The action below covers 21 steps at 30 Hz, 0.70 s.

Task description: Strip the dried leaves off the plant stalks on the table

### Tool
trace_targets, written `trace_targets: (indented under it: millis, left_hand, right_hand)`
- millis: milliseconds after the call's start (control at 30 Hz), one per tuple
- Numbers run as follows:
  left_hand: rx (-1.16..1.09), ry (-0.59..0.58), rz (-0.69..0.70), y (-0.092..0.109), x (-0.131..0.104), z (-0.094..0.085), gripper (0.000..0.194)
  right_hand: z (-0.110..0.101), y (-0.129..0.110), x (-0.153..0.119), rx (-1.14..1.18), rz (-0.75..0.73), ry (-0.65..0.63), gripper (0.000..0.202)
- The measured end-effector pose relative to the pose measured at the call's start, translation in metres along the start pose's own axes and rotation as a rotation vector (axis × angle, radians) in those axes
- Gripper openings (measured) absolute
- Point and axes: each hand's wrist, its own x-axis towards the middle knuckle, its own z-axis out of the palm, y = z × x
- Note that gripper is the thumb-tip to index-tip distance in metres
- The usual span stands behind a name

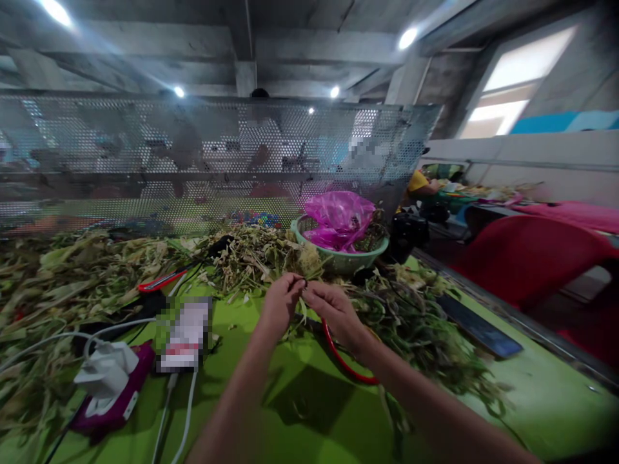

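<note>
Midway between the green table's [232, 348] left and right edges, the left hand [282, 303] and right hand [336, 308], fingers curled nearly closed, pinch a small dark bit [304, 283], seemingly fine picking that calls for a steady, light grip.

The person's two arms are bare along all that shows of them. The left hand [280, 304] is bare, with slim fingers [291, 282] and a rounded back that runs smoothly into a narrow wrist [267, 333]. Below it, the left forearm [236, 393] is slender and plain, thickening a little toward the lower edge of the view. The right hand [341, 316] is bare too, its back broad and gently rounded, with softly marked knuckles. The right forearm [425, 393] is likewise uncovered and smooth-sided, its outline softening into blur lower down. The fingernails are too small to make out.
</note>
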Motion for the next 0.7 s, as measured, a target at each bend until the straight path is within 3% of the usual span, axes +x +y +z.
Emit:
trace_targets:
  millis: [200,433,567,700]
  left_hand:
    - [0.080,0.069,0.004,-0.009,0.001,0.005,0.020]
    - [0.218,0.098,-0.020,-0.004,0.000,0.008,0.017]
    - [0.331,0.193,0.022,0.004,-0.004,0.003,0.018]
    - [0.433,0.304,0.049,0.012,-0.007,-0.004,0.019]
  right_hand:
    - [0.009,0.000,-0.005,-0.326,-0.128,-0.041,0.031]
    - [0.013,-0.003,-0.008,-0.442,-0.208,-0.040,0.028]
    - [-0.008,-0.008,-0.005,-0.401,-0.177,-0.019,0.027]
    - [-0.044,-0.007,0.001,-0.540,-0.168,0.166,0.012]
